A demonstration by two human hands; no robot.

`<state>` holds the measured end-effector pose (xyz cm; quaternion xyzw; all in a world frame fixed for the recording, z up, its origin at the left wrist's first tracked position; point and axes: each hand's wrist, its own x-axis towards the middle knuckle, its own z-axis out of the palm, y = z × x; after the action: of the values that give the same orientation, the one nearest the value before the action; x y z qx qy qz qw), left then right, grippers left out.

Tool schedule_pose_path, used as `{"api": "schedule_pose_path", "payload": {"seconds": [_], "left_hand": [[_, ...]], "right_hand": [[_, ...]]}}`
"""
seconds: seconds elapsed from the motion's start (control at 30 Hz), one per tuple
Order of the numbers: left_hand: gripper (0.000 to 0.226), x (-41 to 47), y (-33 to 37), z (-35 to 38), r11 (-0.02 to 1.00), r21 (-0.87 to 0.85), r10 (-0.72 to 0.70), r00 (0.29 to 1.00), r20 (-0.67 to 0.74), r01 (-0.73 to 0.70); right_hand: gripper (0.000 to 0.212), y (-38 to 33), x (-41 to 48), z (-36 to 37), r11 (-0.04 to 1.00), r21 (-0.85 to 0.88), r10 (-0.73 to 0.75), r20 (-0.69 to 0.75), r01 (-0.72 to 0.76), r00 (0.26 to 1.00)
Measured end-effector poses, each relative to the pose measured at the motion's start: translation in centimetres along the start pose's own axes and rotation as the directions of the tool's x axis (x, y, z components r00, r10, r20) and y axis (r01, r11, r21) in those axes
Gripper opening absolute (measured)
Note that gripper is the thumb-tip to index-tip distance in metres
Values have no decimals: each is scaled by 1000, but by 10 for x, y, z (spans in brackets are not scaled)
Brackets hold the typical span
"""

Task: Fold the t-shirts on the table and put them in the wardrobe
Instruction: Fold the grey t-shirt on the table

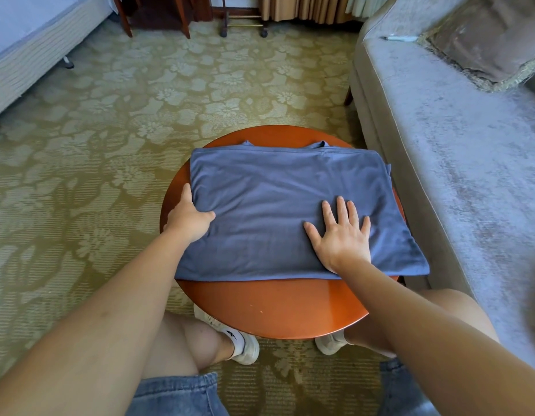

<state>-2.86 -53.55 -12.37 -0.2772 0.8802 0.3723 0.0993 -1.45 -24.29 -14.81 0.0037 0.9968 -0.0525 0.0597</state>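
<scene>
A blue t-shirt lies folded into a wide rectangle on the round red-brown wooden table; its right side hangs over the table's edge. My left hand grips the shirt's left edge, thumb on top and fingers tucked under the cloth. My right hand rests flat on the shirt's near right part, fingers spread, holding nothing. The wardrobe is not in view.
A grey sofa with a brown cushion stands close to the table's right. A bed is at the far left. Dark wooden furniture legs and a wheeled rack stand at the back on patterned carpet. My knees are under the table.
</scene>
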Motion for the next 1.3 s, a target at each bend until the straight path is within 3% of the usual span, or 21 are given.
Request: {"api": "schedule_pose_path", "payload": {"seconds": [0.37, 0.53, 0.67, 0.77, 0.97, 1.07, 1.17, 1.23, 1.3], "left_hand": [[62, -10, -4, -3, 951, 199, 249, 968, -38, -237], [51, -4, -1, -14, 958, -69, 280, 960, -8, -280], [44, 1, -6, -25, 918, -390, 157, 972, 177, -77], [37, 0, -8, -33, 899, -438, 144, 956, 254, -19], [41, -9, 3, -43, 915, -396, 169, 964, 208, -75], [55, -18, 21, -46, 932, -333, 228, 947, 228, -144], [61, -32, 49, -48, 924, -331, 289, 915, 282, -189], [62, -43, 71, -46, 920, -334, 314, 897, 312, -206], [63, -53, 94, -39, 912, -331, 347, 888, 303, -243]], "right_hand": [[76, -1, 1, -1, 999, -47, 5, 32, -4, 999], [76, -4, 2, -2, 998, -69, -6, 47, 9, 999], [75, -9, 4, -2, 998, -64, -10, 57, 14, 998], [75, -14, 6, -2, 998, -47, -26, 65, 29, 998], [75, -14, 7, -13, 998, 9, -60, 121, 59, 991], [57, -2, -3, -20, 989, 121, -78, -97, 89, 992], [40, 21, -12, -28, 901, 431, 70, -259, 50, 963], [32, 39, -14, -37, 742, 669, 249, -203, -52, 947], [26, 58, -12, -43, 584, 798, 332, -66, -150, 941]]}}
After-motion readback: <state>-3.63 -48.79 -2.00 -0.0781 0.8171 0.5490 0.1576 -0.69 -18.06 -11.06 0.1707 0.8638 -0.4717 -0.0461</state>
